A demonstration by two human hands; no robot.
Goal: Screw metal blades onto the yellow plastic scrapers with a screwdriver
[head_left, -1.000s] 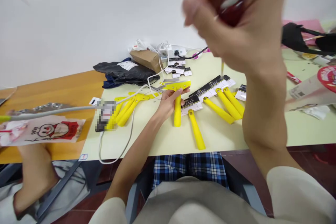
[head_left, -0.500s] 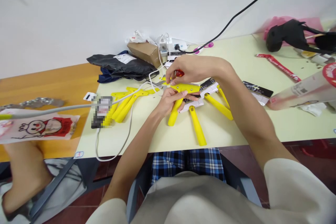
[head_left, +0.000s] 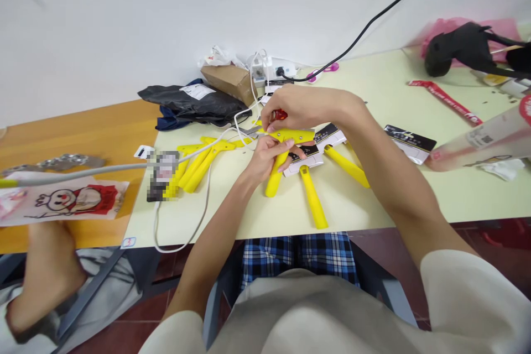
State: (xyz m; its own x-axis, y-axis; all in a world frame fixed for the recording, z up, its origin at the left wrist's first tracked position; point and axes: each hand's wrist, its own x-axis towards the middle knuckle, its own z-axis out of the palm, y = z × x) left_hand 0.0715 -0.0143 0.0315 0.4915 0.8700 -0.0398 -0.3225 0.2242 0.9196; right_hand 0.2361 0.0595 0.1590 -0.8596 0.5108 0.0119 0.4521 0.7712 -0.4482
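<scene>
My left hand (head_left: 265,157) is closed around a yellow scraper (head_left: 274,177), just above the table, with the handle pointing toward me. The scraper's wide yellow head (head_left: 296,136) shows two screws. Over the head's left end, my right hand (head_left: 294,108) grips a screwdriver with a red handle (head_left: 279,114); its shaft and tip are hidden by the fingers. Beside and beneath the hands lie more scrapers, one with its yellow handle (head_left: 314,199) toward the table edge and another with its handle (head_left: 346,166) to the right, both with black-and-white blade covers.
Several yellow scrapers (head_left: 203,168) lie left, crossed by a white cable (head_left: 207,193). Behind are a black plastic parcel (head_left: 194,105), a cardboard box (head_left: 232,84) and a power strip (head_left: 286,69). A black-and-white card (head_left: 409,144) and a plastic cup (head_left: 489,141) lie right. Another person's arm (head_left: 52,276) is at left.
The view has shifted slightly. My right hand has turned a little on the red screwdriver handle, while my left hand keeps its hold on the yellow scraper.
</scene>
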